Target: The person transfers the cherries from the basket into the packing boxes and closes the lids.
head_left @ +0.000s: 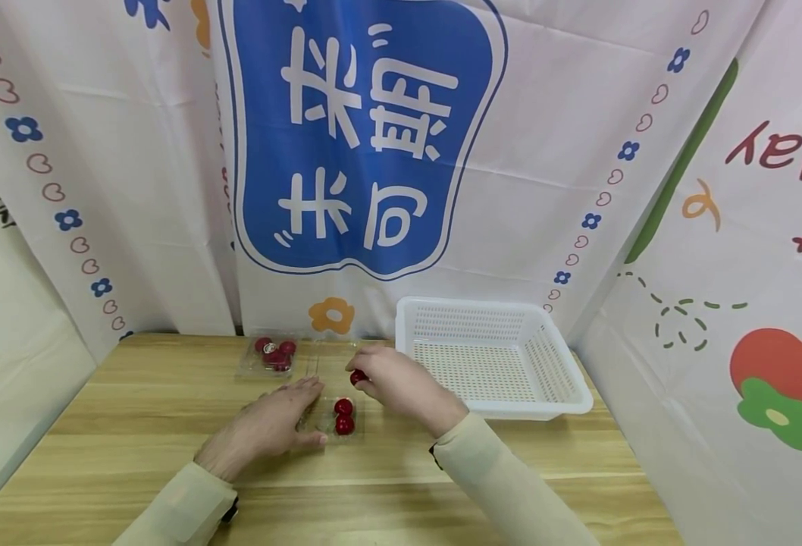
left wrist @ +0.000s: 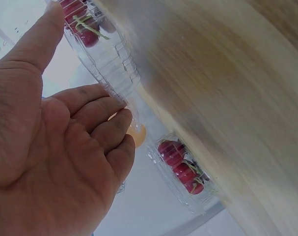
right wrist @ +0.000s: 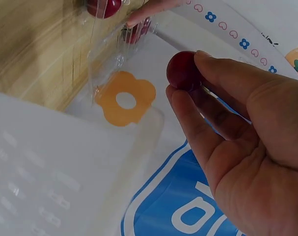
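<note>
My right hand (head_left: 401, 383) pinches one small, round, dark red fruit (right wrist: 184, 71) between thumb and fingertips, above the table between an open clear plastic box and the white basket. Two more red fruits (head_left: 344, 417) sit in that clear box (head_left: 356, 434); in the left wrist view, fruit there shows thin green stems. My left hand (head_left: 264, 425) is at the box's left side, its fingers extended and the fingertips touching the clear plastic (left wrist: 112, 73). Part of the box is hidden behind this hand.
A second clear box (head_left: 247, 365) with several red fruits stands at the back left of the wooden table (head_left: 374, 500). The white perforated basket (head_left: 496, 411) stands at the back right. A printed curtain (head_left: 544, 152) hangs behind the table.
</note>
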A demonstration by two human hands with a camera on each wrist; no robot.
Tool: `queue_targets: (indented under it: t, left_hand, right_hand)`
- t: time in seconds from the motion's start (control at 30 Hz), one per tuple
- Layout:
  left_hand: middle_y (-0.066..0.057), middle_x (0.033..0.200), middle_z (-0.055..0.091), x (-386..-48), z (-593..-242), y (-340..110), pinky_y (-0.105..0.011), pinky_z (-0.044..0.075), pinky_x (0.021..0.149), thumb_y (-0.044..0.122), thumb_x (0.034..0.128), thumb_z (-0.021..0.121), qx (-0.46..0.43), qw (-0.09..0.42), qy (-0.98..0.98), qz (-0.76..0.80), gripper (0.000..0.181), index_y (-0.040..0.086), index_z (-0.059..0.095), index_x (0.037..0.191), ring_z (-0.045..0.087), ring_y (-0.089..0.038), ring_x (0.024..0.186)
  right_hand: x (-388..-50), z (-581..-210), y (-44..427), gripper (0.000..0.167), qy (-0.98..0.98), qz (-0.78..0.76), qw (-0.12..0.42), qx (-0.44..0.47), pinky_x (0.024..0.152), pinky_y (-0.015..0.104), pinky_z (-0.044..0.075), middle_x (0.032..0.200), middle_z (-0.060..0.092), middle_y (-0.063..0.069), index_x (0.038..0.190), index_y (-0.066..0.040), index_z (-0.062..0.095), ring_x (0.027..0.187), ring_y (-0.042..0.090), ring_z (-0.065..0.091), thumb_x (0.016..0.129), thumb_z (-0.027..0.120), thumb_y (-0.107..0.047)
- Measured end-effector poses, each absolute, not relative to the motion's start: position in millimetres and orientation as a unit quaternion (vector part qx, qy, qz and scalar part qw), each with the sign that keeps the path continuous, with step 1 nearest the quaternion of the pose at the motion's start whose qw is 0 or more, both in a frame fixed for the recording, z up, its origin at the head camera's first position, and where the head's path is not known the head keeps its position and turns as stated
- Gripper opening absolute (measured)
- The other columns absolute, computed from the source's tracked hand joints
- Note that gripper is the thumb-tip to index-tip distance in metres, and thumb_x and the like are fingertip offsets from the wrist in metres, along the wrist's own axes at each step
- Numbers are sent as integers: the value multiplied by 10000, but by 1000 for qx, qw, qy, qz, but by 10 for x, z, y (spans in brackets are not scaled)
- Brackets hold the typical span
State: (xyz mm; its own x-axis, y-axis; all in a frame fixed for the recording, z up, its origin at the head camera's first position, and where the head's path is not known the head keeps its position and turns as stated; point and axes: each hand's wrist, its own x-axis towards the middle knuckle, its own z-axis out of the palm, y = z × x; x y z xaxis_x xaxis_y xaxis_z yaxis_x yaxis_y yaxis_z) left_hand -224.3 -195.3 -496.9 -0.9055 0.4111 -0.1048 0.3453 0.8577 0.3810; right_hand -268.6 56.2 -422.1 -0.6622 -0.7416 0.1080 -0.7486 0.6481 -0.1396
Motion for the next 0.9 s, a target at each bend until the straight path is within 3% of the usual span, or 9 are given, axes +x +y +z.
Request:
queue_targets:
  t: [0.3, 0.63, 0.9]
  left_hand:
    - [-304, 1863, 413, -2250, -4967, -1960, -770, 392, 1402, 523, 1014, 907, 194, 98, 958, 186, 1036, -81, 474, 1736, 424, -553, 1731]
    - [-308, 1864, 407, -2246, -4970, -1955, -799, 397, 1383, 525, 1008, 913, 194, 95, 958, 188, 1051, -83, 466, 1739, 425, -563, 1726]
    - [-305, 1861, 416, -2238, -4971, -1955, -850, 407, 1345, 512, 996, 929, 191, 94, 957, 196, 1003, 45, 494, 1769, 434, -573, 1718]
  right_hand:
    - [-2645, -4396, 415, 258, -908, 92, 27, 408, 1082, 250, 687, 1352, 847, 39, 1373, -90, 839, 1229, 169, 820, 1126, 819, -161]
    - [-2583, -4586, 245, 303, -916, 74, 29, 392, 1132, 240, 669, 1407, 843, 12, 1395, -143, 842, 1301, 160, 810, 1101, 865, -208]
    - [-2535, -4757, 181, 317, -914, 105, 18, 391, 1151, 232, 660, 1411, 843, 14, 1412, -140, 841, 1315, 155, 798, 1098, 860, -186]
